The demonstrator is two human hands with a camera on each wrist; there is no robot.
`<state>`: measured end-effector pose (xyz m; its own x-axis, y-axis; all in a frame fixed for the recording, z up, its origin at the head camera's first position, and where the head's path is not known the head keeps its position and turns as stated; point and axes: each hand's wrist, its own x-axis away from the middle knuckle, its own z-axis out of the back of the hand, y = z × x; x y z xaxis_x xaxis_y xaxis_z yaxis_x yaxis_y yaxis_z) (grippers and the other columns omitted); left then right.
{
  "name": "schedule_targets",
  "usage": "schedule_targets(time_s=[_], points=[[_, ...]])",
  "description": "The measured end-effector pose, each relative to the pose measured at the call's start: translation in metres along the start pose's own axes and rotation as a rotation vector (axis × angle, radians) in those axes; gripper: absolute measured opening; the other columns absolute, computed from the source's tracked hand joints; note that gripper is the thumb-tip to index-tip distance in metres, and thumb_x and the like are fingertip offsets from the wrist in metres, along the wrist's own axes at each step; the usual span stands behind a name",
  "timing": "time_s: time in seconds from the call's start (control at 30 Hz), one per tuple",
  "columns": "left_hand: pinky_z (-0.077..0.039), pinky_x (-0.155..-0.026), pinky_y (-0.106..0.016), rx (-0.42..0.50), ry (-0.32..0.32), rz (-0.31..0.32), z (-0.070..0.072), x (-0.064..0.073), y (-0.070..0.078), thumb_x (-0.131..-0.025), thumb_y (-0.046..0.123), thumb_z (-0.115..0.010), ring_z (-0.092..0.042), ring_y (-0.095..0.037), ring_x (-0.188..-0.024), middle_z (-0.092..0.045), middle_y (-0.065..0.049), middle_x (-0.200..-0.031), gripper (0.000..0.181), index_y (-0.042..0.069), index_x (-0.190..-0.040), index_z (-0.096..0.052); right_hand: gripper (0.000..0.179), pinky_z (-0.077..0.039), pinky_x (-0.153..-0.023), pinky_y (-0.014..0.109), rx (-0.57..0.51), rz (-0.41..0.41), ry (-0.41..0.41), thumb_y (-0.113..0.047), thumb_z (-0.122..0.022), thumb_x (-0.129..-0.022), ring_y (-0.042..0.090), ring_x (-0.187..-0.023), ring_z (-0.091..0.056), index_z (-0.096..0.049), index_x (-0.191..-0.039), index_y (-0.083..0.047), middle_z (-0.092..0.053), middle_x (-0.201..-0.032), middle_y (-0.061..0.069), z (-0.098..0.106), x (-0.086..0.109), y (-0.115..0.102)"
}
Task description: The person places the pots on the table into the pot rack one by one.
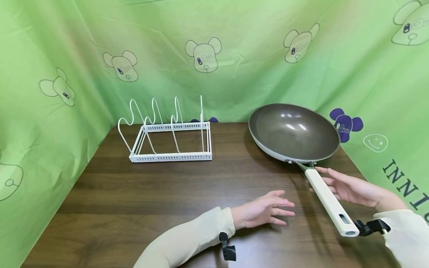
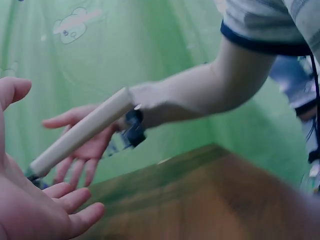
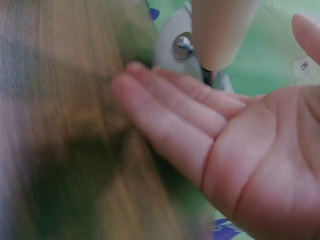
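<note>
1. Frying pan [image 1: 295,130]: at the table's far right corner, grey-brown inside facing up and toward the camera, pale outside. Metal rivet [image 1: 289,161] at the handle joint.
2. Pan handle [image 1: 330,201]: white, slants from the pan toward the table's near right corner, raised off the tabletop; slot near its end.
3. Right hand [image 1: 352,186]: on the right side of the handle, by the joint end, fingertips passing behind/under it. Fingers extended, thumb well apart, palm showing in right wrist view. Not gripping; contact with handle can't be told.
4. Left hand [image 1: 266,212]: over the table toward its near edge, left of the handle and apart from it in head view. Fingers spread wide, holding nothing.
5. White wire rack [image 1: 171,157]: along the table's far edge, near the far left corner; rectangular base, curved wire dividers standing up.
6. Table [image 1: 134,190]: brown wood grain, dull shine.
7. Green curtain [image 1: 161,44]: behind far edge and along both sides; outlined bear heads, a purple bear head [image 1: 345,124] just right of the pan, smiley print [image 1: 375,143] below that.
8. Both arms: off-white sleeves, black strap at each wrist.
9. Right wrist view: partly blurred.
</note>
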<state>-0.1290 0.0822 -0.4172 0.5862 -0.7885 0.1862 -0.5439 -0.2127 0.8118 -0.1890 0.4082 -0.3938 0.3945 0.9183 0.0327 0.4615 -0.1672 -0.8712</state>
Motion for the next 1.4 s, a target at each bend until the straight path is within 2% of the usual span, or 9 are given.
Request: schedule_targets(time_s=[0.07, 0.13, 0.23, 0.37, 0.47, 0.73, 1.0, 1.23, 1.4], points=[[-0.03, -0.112, -0.061, 0.063, -0.024, 0.017, -0.009, -0.006, -0.005, -0.1, 0.019, -0.043, -0.038, -0.045, -0.138, -0.039, -0.027, -0.15, 0.044, 0.011, -0.143, -0.034, 0.06, -0.027, -0.117, 0.044, -0.048, 0.015, -0.045, -0.025, 0.006, -0.106, 0.029, -0.144, -0.033, -0.028, -0.156, -0.024, -0.035, -0.157, 0.009, 0.002, -0.003, 0.005], [-0.027, -0.112, -0.063, 0.116, -0.049, 0.035, -0.018, -0.013, -0.01, -0.101, 0.022, -0.04, -0.035, -0.046, -0.139, -0.037, -0.029, -0.15, 0.023, 0.018, -0.123, -0.047, 0.061, -0.024, -0.117, 0.048, -0.07, 0.026, -0.07, -0.027, 0.006, -0.106, 0.033, -0.145, -0.029, -0.027, -0.156, -0.017, -0.031, -0.159, 0.013, 0.003, -0.006, 0.01], [-0.025, -0.112, -0.064, 0.184, -0.075, 0.075, -0.032, -0.023, -0.016, -0.102, 0.026, -0.039, -0.033, -0.047, -0.139, -0.038, -0.029, -0.149, 0.011, 0.023, -0.103, -0.05, 0.066, -0.023, -0.118, 0.049, -0.069, 0.035, -0.079, -0.031, 0.009, -0.105, 0.033, -0.145, -0.028, -0.027, -0.156, -0.013, -0.028, -0.16, 0.014, 0.006, -0.01, 0.015], [-0.023, -0.114, -0.062, 0.275, -0.082, 0.14, -0.048, -0.034, -0.022, -0.101, 0.027, -0.042, -0.032, -0.047, -0.14, -0.042, -0.027, -0.147, 0.021, 0.015, -0.118, -0.049, 0.074, -0.023, -0.118, 0.05, -0.097, 0.033, -0.072, -0.036, 0.016, -0.101, 0.034, -0.145, -0.027, -0.027, -0.157, -0.013, -0.027, -0.16, 0.014, 0.008, -0.017, 0.021], [-0.022, -0.115, -0.061, 0.319, -0.088, 0.158, -0.057, -0.041, -0.025, -0.101, 0.027, -0.043, -0.032, -0.045, -0.141, -0.043, -0.026, -0.146, 0.037, 0.007, -0.131, -0.048, 0.078, -0.021, -0.119, 0.049, -0.14, 0.056, -0.102, -0.038, 0.021, -0.098, 0.036, -0.146, -0.026, -0.024, -0.157, -0.013, -0.025, -0.16, 0.016, 0.008, -0.023, 0.024], [-0.021, -0.117, -0.059, 0.377, -0.126, 0.121, -0.073, -0.047, -0.025, -0.102, 0.02, -0.041, -0.031, -0.04, -0.142, -0.042, -0.019, -0.148, 0.041, 0.006, -0.139, -0.049, 0.079, -0.018, -0.12, 0.046, -0.265, 0.16, -0.169, -0.039, 0.022, -0.097, 0.036, -0.145, -0.028, -0.018, -0.158, -0.008, -0.024, -0.159, 0.022, 0.003, -0.039, 0.032], [-0.02, -0.117, -0.058, 0.43, -0.086, 0.077, -0.082, -0.053, -0.024, -0.103, 0.009, -0.04, -0.03, -0.046, -0.141, -0.048, -0.019, -0.141, 0.032, 0.001, -0.133, -0.048, 0.071, -0.025, -0.119, 0.041, -0.342, 0.27, -0.159, -0.03, 0.018, -0.101, 0.033, -0.143, -0.034, -0.018, -0.158, -0.005, -0.028, -0.158, 0.022, -0.005, -0.049, 0.04], [-0.02, -0.117, -0.058, 0.453, -0.059, 0.074, -0.087, -0.059, -0.024, -0.105, 0.001, -0.037, -0.031, -0.048, -0.139, -0.045, -0.028, -0.142, 0.029, -0.003, -0.132, -0.047, 0.054, -0.037, -0.112, 0.036, -0.419, 0.329, -0.152, -0.015, -0.001, -0.108, 0.029, -0.132, -0.048, -0.022, -0.156, -0.002, -0.035, -0.154, 0.023, 0.0, -0.051, 0.048], [-0.022, -0.117, -0.055, 0.5, -0.049, 0.082, -0.088, -0.061, -0.024, -0.105, 0.002, -0.037, -0.03, -0.049, -0.14, -0.052, -0.025, -0.123, 0.018, -0.001, -0.121, -0.046, 0.051, -0.043, -0.107, 0.032, -0.471, 0.328, -0.137, -0.01, -0.007, -0.108, 0.028, -0.126, -0.055, -0.028, -0.154, -0.002, -0.043, -0.149, 0.022, 0.002, -0.055, 0.052]])
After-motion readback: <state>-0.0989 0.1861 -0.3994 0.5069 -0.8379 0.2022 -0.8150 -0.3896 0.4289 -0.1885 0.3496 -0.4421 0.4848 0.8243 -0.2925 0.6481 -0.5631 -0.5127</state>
